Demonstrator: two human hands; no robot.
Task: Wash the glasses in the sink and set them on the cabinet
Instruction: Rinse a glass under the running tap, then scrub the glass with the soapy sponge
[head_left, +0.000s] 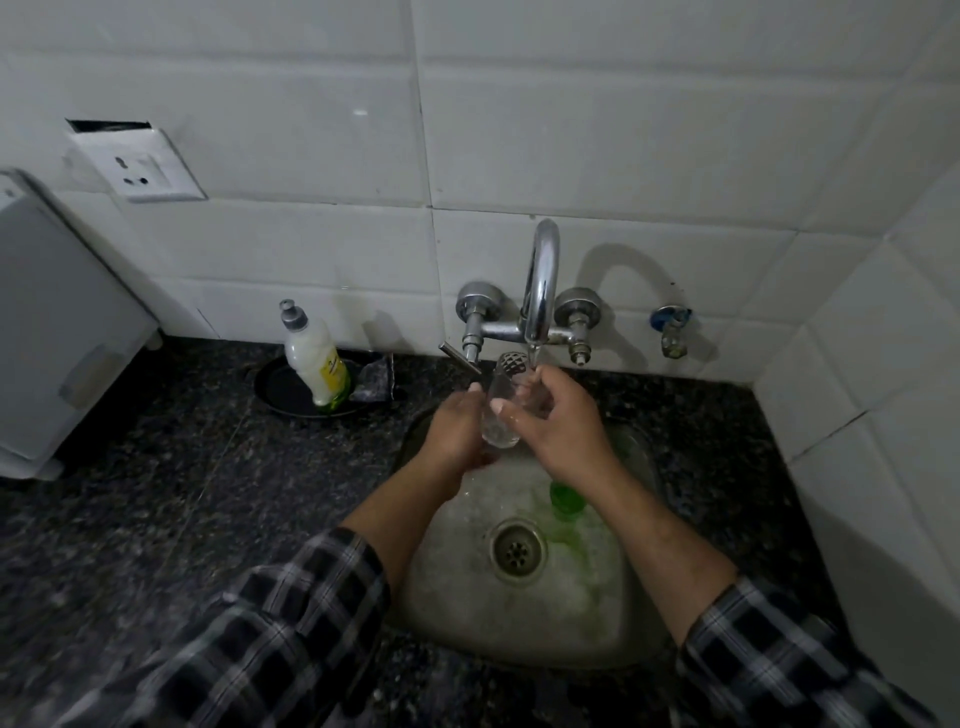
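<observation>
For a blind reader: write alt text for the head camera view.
The left hand and right hand hold a clear drinking glass under the spout of a chrome wall tap, over a steel sink. A green glass lies in the basin; a white squeeze bottle stands in a black dish on the dark speckled counter.

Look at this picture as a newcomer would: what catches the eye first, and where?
Centre frame, the right hand grips a clear glass under the chrome tap, with the left hand against it. Below them a green glass lies in the steel sink. Left of the tap, a dish soap bottle stands on a dark tray.
</observation>
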